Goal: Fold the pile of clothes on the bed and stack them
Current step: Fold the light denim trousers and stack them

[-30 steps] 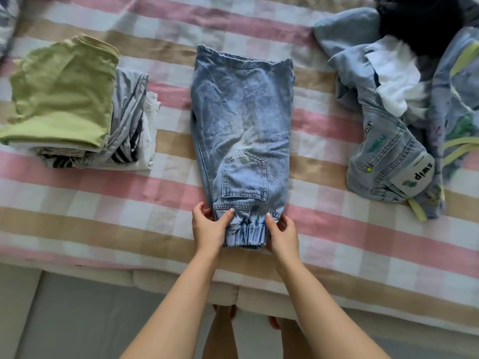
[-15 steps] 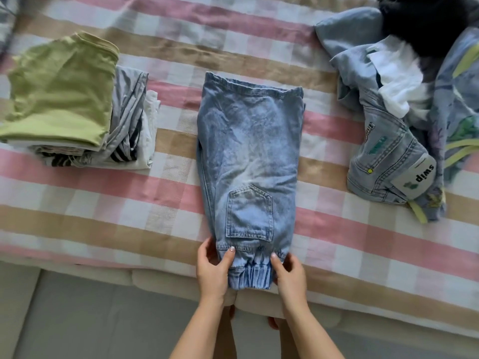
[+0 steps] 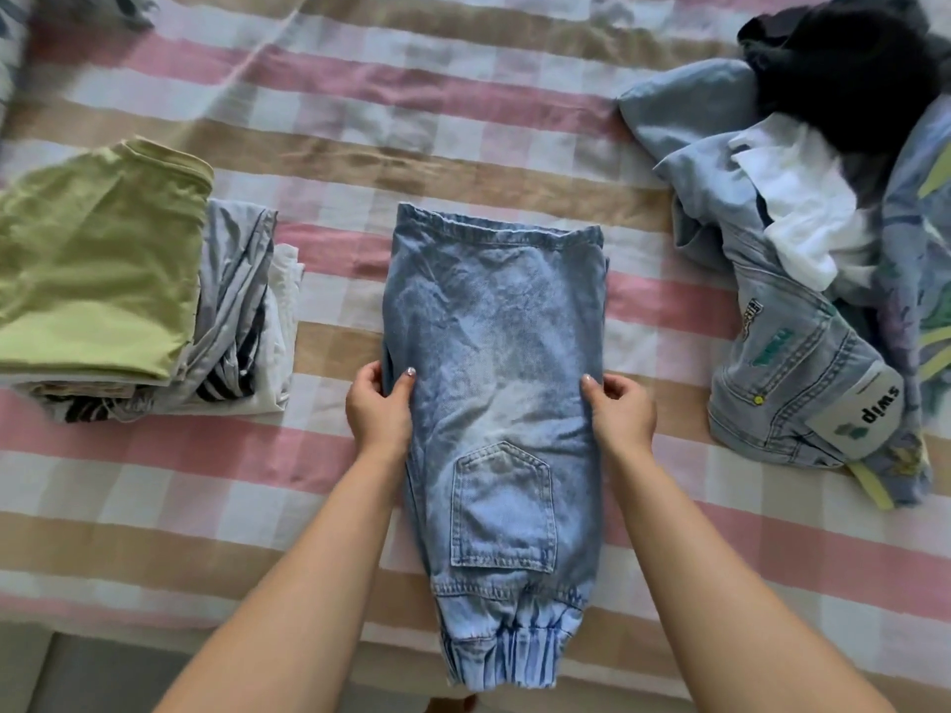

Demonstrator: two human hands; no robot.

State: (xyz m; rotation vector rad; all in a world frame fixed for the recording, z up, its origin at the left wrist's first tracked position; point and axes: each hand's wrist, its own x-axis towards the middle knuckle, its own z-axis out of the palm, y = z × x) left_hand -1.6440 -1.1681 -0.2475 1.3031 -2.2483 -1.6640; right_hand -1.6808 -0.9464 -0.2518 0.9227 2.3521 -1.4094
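Gripping the light-wash denim pants (image 3: 494, 383) at mid-length, you have your left hand (image 3: 378, 409) on the left edge and your right hand (image 3: 620, 411) on the right edge, thumbs lying on top of the cloth and the other fingers curled round the sides; both hands are closed on the fabric. The pants lie lengthwise on the striped pink, tan and white bedsheet (image 3: 360, 115), folded to one leg's width, with the waistband end away from you and the elastic cuff (image 3: 507, 656) hanging at the near edge of the bed. A patch pocket (image 3: 502, 506) faces up between your forearms. To your left, well apart from the pants, sits a stack of folded clothes (image 3: 154, 321), topped by a green garment (image 3: 98, 259) with grey and white pieces showing beneath and beside it. To your right, also apart from the pants, lies the unfolded pile (image 3: 823, 239): a denim jacket (image 3: 792, 383) carrying a label that reads "swip", a white garment (image 3: 803, 213) and a dark garment (image 3: 844, 69) on top. What lies lowest in that pile cannot be told.
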